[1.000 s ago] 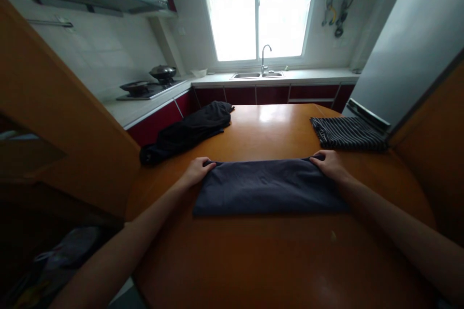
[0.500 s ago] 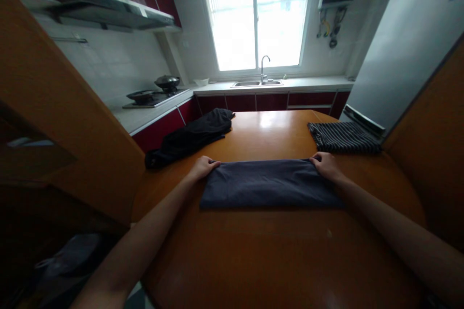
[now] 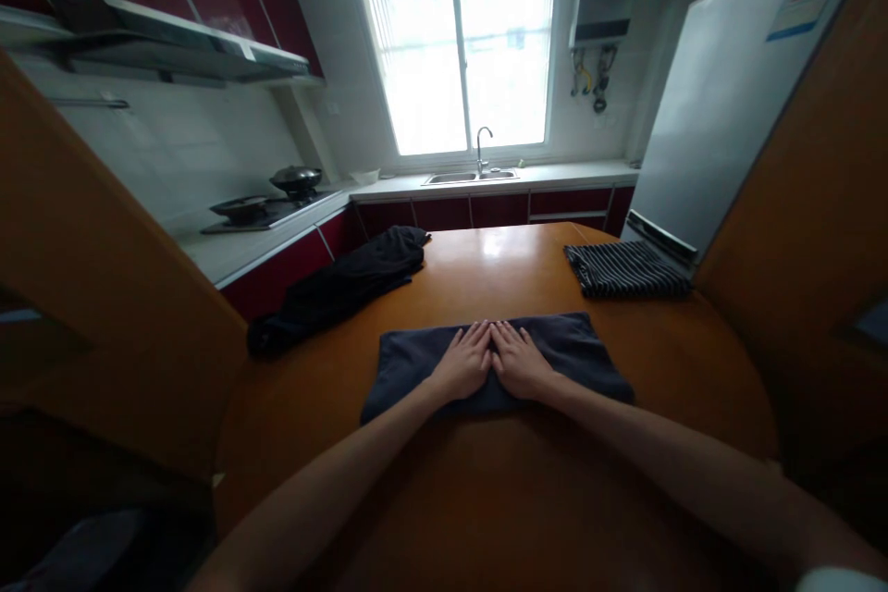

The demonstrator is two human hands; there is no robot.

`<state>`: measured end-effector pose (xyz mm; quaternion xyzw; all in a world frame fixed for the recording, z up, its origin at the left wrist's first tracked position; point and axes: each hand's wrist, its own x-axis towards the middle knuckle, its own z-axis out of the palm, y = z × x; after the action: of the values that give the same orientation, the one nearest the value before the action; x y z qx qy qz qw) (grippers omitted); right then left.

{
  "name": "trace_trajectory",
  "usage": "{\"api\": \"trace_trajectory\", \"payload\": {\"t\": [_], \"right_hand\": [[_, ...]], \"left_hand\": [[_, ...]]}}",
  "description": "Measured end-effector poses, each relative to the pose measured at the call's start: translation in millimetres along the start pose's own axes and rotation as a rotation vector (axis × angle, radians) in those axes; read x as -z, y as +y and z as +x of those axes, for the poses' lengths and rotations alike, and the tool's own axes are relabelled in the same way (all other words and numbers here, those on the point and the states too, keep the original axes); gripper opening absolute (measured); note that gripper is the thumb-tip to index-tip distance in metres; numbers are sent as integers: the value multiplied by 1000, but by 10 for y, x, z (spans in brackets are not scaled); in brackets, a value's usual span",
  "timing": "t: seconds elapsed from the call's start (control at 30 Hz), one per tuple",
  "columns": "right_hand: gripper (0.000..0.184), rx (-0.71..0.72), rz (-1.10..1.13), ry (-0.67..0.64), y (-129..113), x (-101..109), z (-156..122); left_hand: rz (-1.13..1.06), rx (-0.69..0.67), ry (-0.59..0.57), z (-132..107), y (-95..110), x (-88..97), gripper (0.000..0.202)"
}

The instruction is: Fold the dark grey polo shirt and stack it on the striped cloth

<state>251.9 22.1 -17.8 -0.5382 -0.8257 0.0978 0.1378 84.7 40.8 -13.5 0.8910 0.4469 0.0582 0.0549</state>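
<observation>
A dark grey cloth (image 3: 589,356), folded into a long strip, lies across the orange wooden table (image 3: 527,499) in front of me. My left hand (image 3: 463,363) and my right hand (image 3: 517,361) lie flat on its middle, side by side, fingers stretched out and nearly touching. Neither hand holds anything. Both forearms reach over the near half of the table.
A crumpled black garment (image 3: 339,289) lies at the table's far left edge. A folded striped cloth (image 3: 624,268) sits at the far right, beside a grey fridge (image 3: 721,111). Behind are a counter with a sink (image 3: 472,176), a stove with pans (image 3: 267,199) and a window.
Both hands let go of the cloth's far corners and moved inward to its middle, where they now press flat. The view has tilted up slightly.
</observation>
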Motion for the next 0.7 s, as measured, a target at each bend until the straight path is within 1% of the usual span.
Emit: {"api": "trace_trajectory", "payload": {"t": [0.07, 0.17, 0.23, 0.33, 0.4, 0.5, 0.53, 0.6, 0.63, 0.7], "right_hand": [[69, -56, -15, -22, 207, 42, -31], [70, -148, -85, 0, 650, 203, -129], [70, -238, -120, 6, 949, 296, -204], [70, -339, -114, 6, 1330, 361, -310], [67, -367, -96, 37, 1516, 385, -360], [56, -351, -34, 110, 1680, 475, -362], [51, -324, 9, 132, 1706, 527, -336], [42, -246, 116, 140, 1730, 656, -246], [38, -211, 170, 116, 1732, 726, -184], [35, -169, 256, 2, 1727, 860, -42]], "left_hand": [[15, 37, 14, -13, -133, -15, 63], [42, 104, 27, -94, -462, 61, 69], [57, 160, 34, -179, -685, 117, 69], [62, 245, 55, -322, -982, 172, 69], [37, 292, 77, -401, -1171, 214, 69], [-83, 291, 116, -458, -1456, 341, 68], [-149, 290, 110, -456, -1544, 404, 67], [-280, 309, 59, -427, -1688, 550, 64], [-332, 326, 21, -402, -1740, 626, 62], [-399, 342, -58, -335, -1801, 765, 58]]}}
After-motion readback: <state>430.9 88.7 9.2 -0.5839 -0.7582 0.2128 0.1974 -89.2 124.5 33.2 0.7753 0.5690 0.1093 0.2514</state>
